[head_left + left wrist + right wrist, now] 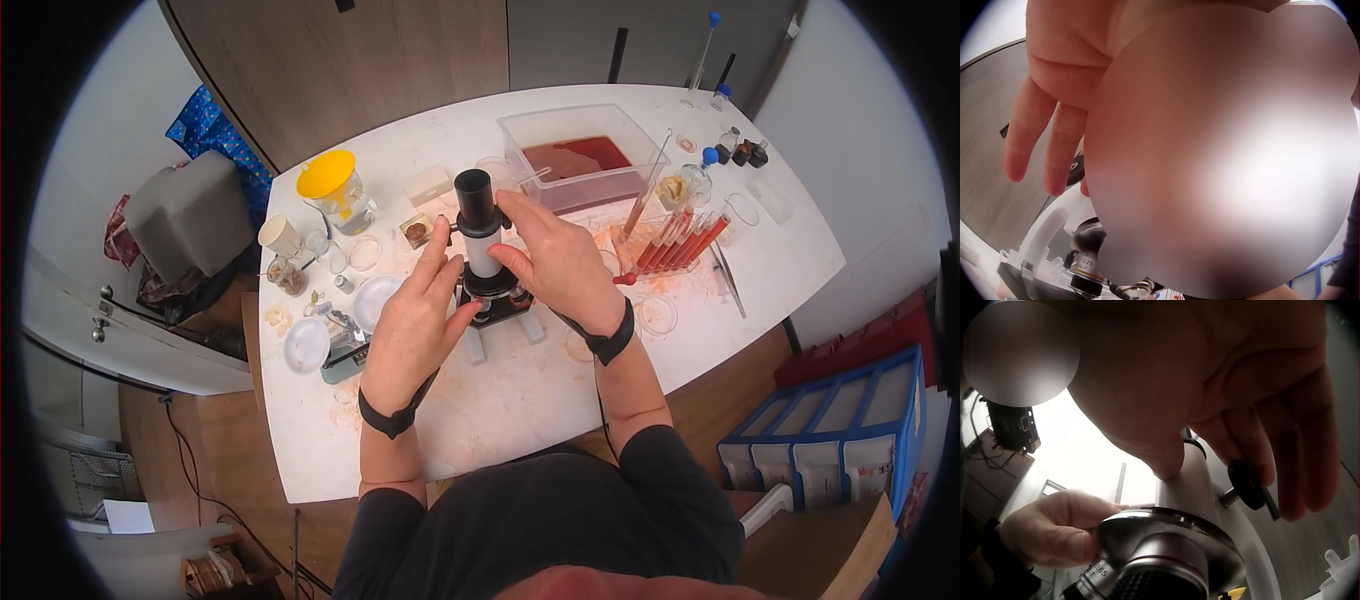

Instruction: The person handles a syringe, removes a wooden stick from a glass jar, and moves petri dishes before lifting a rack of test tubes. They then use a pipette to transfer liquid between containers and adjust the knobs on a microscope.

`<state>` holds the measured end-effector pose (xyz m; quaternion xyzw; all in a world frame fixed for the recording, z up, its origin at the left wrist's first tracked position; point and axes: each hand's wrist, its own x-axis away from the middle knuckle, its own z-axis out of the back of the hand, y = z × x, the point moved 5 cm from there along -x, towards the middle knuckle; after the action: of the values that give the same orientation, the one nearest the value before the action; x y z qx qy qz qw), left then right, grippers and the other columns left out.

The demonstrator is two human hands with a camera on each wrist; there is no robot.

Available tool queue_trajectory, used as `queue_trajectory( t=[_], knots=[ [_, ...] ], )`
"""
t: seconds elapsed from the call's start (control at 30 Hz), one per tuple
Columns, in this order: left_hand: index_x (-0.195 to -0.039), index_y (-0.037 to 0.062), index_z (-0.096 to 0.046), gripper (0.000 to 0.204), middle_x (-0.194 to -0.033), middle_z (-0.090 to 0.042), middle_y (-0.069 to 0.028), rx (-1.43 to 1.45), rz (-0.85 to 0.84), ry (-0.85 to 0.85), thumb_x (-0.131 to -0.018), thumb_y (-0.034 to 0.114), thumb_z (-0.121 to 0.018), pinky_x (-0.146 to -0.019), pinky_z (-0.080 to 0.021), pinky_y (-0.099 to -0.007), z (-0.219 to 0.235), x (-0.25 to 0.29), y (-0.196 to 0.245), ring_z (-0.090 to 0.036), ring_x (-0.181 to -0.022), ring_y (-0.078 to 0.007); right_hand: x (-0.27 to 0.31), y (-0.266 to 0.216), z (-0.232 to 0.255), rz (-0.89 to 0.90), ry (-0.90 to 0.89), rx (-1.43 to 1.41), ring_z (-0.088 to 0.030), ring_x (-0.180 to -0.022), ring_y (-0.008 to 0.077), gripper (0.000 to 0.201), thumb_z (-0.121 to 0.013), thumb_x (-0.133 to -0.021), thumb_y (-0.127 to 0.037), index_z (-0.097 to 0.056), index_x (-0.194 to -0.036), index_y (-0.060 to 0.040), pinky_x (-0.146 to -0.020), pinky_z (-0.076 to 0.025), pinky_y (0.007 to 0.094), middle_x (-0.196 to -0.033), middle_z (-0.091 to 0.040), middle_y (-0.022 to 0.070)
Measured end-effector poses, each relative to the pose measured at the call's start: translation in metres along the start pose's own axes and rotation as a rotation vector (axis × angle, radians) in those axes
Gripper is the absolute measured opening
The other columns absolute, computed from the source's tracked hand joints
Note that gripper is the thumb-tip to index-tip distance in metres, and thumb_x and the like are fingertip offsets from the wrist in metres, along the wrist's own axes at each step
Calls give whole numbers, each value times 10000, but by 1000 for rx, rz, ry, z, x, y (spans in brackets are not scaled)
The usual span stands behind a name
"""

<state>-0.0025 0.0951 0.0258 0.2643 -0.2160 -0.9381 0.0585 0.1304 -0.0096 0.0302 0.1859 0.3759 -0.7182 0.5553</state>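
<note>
A microscope (pixel 484 252) stands upright before me, with a black eyepiece tube above a white body. My right hand (pixel 560 255) is at its right side, the thumb resting on the white tube (pixel 1192 487). Its index fingertip lies against the black knob (pixel 1246 485), while the other fingers extend loosely past it. My left hand (pixel 412 315) is on the left side, fingers stretched up toward the knob there and thumb near the nosepiece (pixel 1169 531). An objective lens (pixel 1087 272) shows below the left hand. A blurred patch hides much of the left wrist view.
Behind the microscope is a clear tub (pixel 590 160) of red liquid. Red-filled test tubes (pixel 685 243) stand in a rack on the right, with tweezers (pixel 730 280) beside them. Leftward are a yellow funnel (pixel 326 174), white dishes (pixel 306 345) and glass jars (pixel 288 276).
</note>
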Motion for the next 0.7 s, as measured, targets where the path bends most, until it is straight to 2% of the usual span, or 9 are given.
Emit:
queue_trajectory(
  t=[0.7],
  knots=[
    [-1095, -77, -609, 403, -1490, -380, -184, -3, -23, 19, -748, 65, -756, -849, -533, -370, 0, 0, 0, -650, -1031, -333, 0, 0, -1, 3, -2, 1, -650, -967, 340, 532, -694, -843, -261, -515, -1252, 29, -768, -544, 389, -1204, -604, 195]
  ],
)
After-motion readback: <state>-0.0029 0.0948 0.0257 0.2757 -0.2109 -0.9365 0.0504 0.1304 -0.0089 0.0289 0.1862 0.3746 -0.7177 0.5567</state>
